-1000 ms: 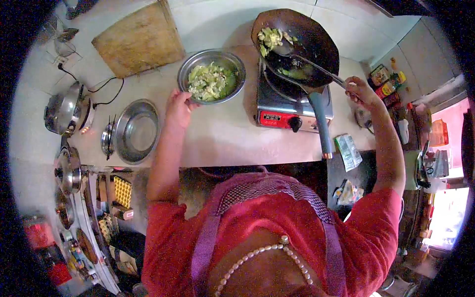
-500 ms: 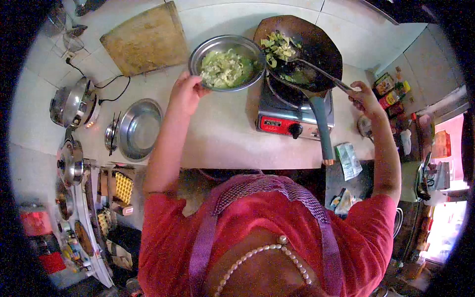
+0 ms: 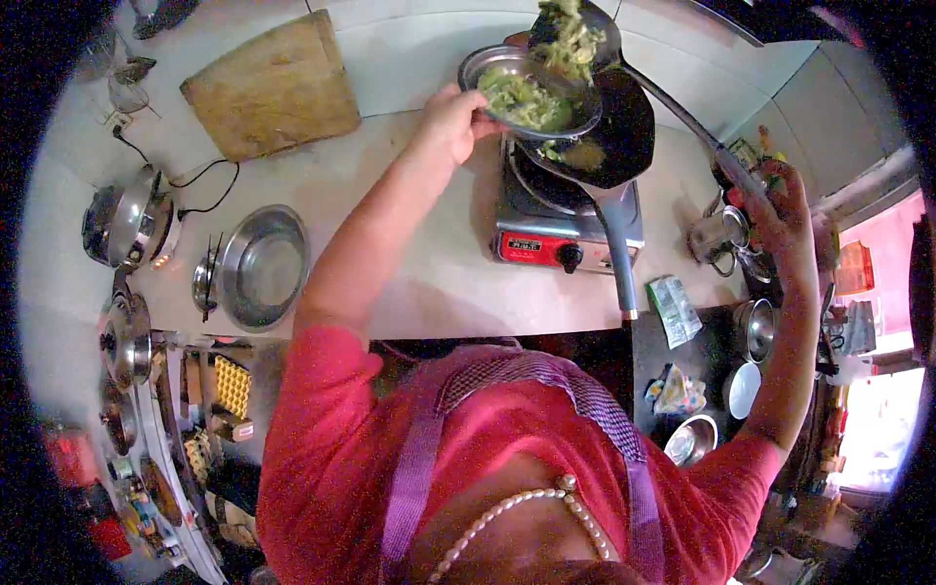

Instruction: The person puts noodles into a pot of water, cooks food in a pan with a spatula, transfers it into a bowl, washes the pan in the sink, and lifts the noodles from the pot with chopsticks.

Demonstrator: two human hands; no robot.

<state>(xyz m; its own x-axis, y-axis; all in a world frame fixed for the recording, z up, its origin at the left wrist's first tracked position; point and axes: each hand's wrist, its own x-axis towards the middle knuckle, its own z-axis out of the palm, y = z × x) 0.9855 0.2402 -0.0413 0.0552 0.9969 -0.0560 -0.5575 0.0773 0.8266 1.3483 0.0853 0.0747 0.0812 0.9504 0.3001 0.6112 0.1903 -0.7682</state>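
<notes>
My left hand (image 3: pixel 454 125) grips the rim of a metal bowl (image 3: pixel 585 112) that holds cooked green vegetables (image 3: pixel 512 96). The bowl is raised over the left part of a dark wok (image 3: pixel 629 127). In my right hand (image 3: pixel 780 207) is the long handle of a wok spatula (image 3: pixel 682 109). Its broad head is lifted above the bowl's far right rim, with a clump of vegetables (image 3: pixel 573 47) on it or falling from it. Some bits and liquid (image 3: pixel 583 156) lie in the wok, which sits on a portable stove (image 3: pixel 531 249).
The wok handle (image 3: pixel 614 244) points toward me past the counter edge. At left are a metal basin (image 3: pixel 263 268) and a cutting board (image 3: pixel 278 88) against the wall. A metal cup (image 3: pixel 720 234) and a green packet (image 3: pixel 673 310) are at right.
The bowl has moved right and up, over the wok. The spatula has risen out of the wok with vegetables on it, and my right hand has moved right and slightly down.
</notes>
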